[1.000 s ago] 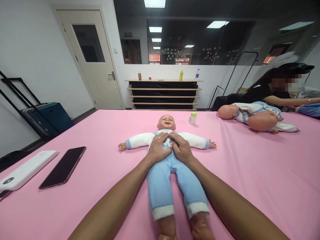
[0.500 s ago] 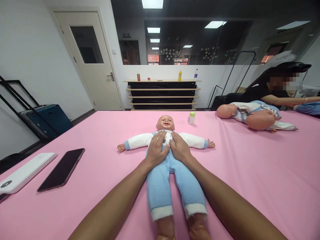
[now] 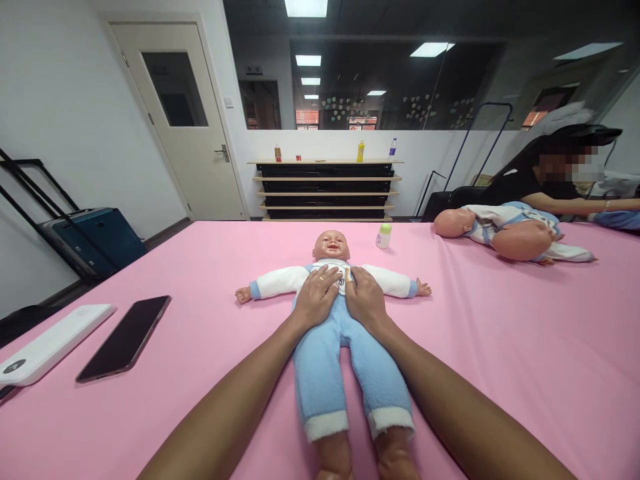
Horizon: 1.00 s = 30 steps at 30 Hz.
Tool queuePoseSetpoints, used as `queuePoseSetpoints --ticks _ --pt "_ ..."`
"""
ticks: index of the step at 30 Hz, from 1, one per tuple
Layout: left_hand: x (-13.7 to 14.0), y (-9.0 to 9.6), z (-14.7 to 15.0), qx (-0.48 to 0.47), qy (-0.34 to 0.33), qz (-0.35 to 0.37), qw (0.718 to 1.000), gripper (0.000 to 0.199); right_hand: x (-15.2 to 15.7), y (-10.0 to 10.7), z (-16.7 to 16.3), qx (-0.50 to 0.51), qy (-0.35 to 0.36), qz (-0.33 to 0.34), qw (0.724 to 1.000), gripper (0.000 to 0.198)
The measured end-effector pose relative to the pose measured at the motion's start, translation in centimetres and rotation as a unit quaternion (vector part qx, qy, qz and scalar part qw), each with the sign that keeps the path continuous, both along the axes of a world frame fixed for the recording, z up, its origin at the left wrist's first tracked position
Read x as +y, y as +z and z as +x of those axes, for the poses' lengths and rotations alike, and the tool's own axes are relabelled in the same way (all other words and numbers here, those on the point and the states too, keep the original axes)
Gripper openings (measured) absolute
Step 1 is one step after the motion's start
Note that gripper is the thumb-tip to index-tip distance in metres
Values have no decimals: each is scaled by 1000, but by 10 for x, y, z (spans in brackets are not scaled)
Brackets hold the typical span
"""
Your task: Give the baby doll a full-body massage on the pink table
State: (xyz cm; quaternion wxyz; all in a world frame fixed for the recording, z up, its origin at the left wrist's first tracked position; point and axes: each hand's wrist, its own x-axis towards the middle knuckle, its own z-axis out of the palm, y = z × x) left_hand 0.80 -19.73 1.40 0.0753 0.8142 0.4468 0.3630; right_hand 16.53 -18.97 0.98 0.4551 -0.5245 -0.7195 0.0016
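A baby doll (image 3: 327, 367) in a white and light-blue outfit lies on its back, arms spread sideways and head pointing away from me. My left hand (image 3: 317, 298) rests flat on the left side of its chest, fingers stretched out and a ring on one of them. On the chest's right side lies my right hand (image 3: 367, 298), also flat, with its fingertips near the doll's shoulder. Between the hands, part of a printed face on the outfit shows. Neither hand grasps anything. Beyond the doll's head, to the right, stands a small white bottle (image 3: 383, 237) with a green cap.
A pink cloth (image 3: 500, 373) covers the table. At left lie a black phone (image 3: 125, 339) and a white power bank (image 3: 57, 343). Two more dolls (image 3: 523, 240) lie at the far right, near a seated person (image 3: 520, 173). A shelf (image 3: 327, 190) stands behind the table.
My hands have slid slightly apart on the doll's chest, and the right one has shifted to the right. My left fingers now angle inward, and more of the print shows. The doll stays put.
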Motion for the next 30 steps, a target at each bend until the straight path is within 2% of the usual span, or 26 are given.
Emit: queuePoseSetpoints --ticks 5,8,11,14,19,23,26,30 --pt "10 -10 0 -27 41 -1 999 42 -4 2 0 16 53 75 996 38" --pt "13 -17 -1 -52 67 5 996 45 -7 3 1 12 122 104 987 40" --pt "14 -22 -2 -79 85 29 993 46 -8 5 1 -20 201 90 975 40" --pt "12 -23 -2 -101 100 51 989 46 -6 7 0 -40 231 53 971 39" --pt "2 -15 1 -117 108 71 985 52 2 3 1 -9 202 14 979 42" --pt "-5 -8 2 -106 87 93 986 51 9 -3 4 21 142 -30 989 45" --pt "-8 -5 2 -84 59 106 989 48 11 -5 5 46 95 -50 993 42" --pt "-12 2 1 -20 -16 91 995 43 8 -4 5 61 51 -48 996 40"
